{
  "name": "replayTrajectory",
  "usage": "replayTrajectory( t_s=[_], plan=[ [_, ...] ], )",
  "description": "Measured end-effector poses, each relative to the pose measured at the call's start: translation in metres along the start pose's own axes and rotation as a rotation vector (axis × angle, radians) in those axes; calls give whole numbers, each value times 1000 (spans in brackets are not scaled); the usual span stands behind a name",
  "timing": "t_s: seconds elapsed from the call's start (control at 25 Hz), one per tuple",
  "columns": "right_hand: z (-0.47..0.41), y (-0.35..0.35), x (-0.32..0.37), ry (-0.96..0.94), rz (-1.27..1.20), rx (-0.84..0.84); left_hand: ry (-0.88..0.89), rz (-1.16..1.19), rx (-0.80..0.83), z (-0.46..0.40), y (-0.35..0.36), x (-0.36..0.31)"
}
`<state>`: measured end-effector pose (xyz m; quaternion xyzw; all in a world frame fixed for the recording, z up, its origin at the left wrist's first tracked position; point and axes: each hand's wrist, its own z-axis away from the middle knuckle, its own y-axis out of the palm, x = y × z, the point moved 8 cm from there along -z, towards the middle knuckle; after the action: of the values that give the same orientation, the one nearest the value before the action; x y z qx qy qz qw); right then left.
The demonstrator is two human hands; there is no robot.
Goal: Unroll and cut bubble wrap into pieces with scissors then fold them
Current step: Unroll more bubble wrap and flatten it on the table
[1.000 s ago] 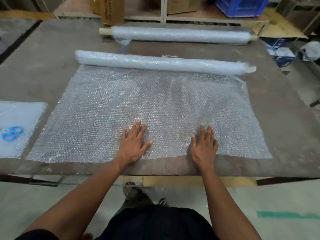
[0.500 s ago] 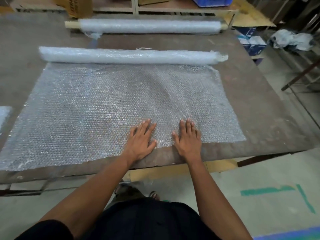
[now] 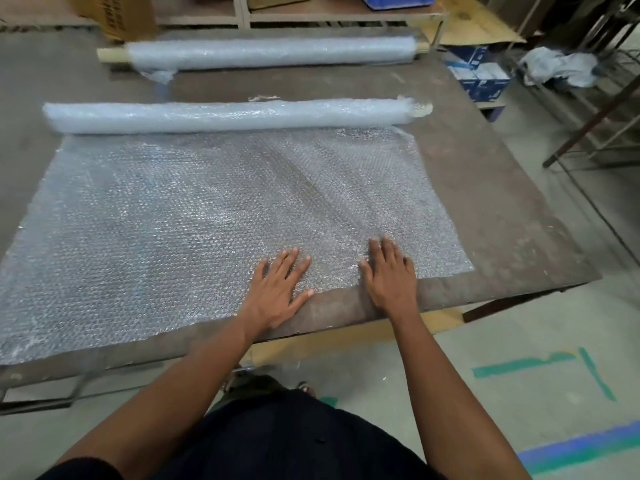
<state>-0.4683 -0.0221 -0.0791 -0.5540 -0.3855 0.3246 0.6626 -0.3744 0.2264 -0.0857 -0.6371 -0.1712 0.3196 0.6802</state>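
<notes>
Both hands lie flat, fingers straight and slightly spread, holding nothing: the left hand point(image 3: 278, 291) and right hand point(image 3: 389, 275) press the near edge of the bubble wrap sheet point(image 3: 194, 216). The sheet, clear and glinting with small bubbles, lies unrolled across the brown table point(image 3: 485, 188), joined at its far edge to its roll point(image 3: 228, 114). Beyond that roll lies a second roll point(image 3: 270, 51).
</notes>
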Motion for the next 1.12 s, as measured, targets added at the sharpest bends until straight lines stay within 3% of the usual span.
replayTrajectory(
  t_s=[0.2,0.4,0.56,0.84,1.12],
  plan=[
    [-5,-18,8,-10,70,-114,-8,4,-3,5,1,-1],
    [-28,-9,22,42,2,-46,-53,9,-34,3,-10,2],
    [-29,-21,30,48,86,-146,-44,14,-7,3,-8,15],
    [-41,-32,133,-165,-136,-186,-108,105,-136,26,-36,66],
    [-39,-10,257,-301,-138,-107,-323,227,-271,89,-59,177]
  ],
)
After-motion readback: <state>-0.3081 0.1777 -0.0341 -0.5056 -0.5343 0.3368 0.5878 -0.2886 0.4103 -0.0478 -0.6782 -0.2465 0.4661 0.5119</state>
